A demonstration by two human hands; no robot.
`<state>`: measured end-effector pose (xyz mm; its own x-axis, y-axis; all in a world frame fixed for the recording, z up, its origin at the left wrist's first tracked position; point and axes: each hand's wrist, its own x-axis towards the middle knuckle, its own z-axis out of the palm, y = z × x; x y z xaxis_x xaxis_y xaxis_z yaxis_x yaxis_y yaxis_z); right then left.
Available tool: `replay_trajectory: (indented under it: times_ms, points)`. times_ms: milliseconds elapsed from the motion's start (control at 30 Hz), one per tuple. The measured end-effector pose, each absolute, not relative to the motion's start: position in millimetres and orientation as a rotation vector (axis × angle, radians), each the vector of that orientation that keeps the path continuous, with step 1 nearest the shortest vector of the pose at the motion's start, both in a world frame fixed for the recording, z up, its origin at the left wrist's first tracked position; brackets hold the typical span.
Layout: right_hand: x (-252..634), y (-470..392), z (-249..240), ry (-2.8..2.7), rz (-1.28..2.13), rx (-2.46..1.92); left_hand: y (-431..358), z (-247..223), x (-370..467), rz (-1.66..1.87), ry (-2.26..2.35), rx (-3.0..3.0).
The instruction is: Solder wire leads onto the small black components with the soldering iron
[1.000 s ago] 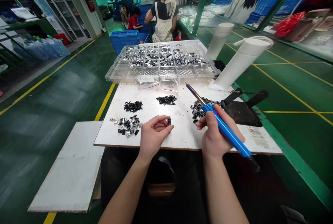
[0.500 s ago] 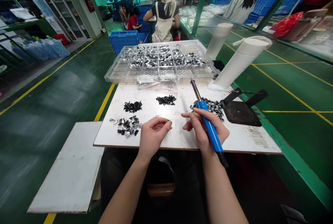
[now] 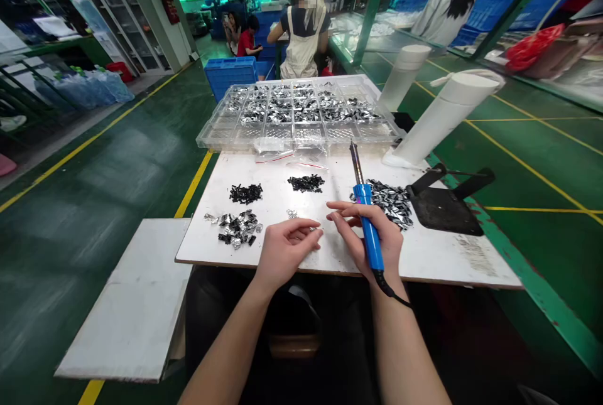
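Observation:
My right hand [image 3: 372, 238] holds a blue soldering iron [image 3: 372, 238], its metal tip pointing away from me and its cord hanging over my wrist. My left hand [image 3: 287, 251] is curled above the white board [image 3: 339, 257], thumb and fingertips close together; whatever they pinch is too small to name. Just beyond it lies a small pile of tiny clear or silvery bits [image 3: 293, 214]. To its left is a heap of silver and black pieces [image 3: 238, 229]. Two piles of small black parts [image 3: 245, 194] [image 3: 306, 183] lie farther back. Near the iron spreads a larger silver-black pile [image 3: 391, 204].
A clear compartment tray [image 3: 301, 135] filled with shiny pieces stands at the back, with plastic bags [image 3: 273, 152] before it. White cylinders [image 3: 447, 116] and a black metal stand [image 3: 445, 209] are at the right. People work beyond, one in an apron [image 3: 301, 41].
My right hand has moved slightly left, closer to my left hand, and the iron stands more upright. My left fingertips have shifted right. The whole view has shifted slightly.

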<state>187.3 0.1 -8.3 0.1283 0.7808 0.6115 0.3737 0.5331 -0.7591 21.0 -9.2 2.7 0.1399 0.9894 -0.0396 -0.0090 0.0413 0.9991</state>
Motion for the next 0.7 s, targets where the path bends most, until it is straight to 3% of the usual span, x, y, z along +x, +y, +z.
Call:
replay_trajectory:
  times_ms: [167,500,700]
  points:
    - [185,1,-7,-1.612,0.342,-1.012,-27,8,13,0.911,0.946,1.579]
    - [182,5,-13,-1.696,0.308,-1.007,-11,29,-60,1.301,1.433,1.88]
    - [181,5,-11,-1.707,0.324,-1.044,45,43,-75,0.664,1.552,2.357]
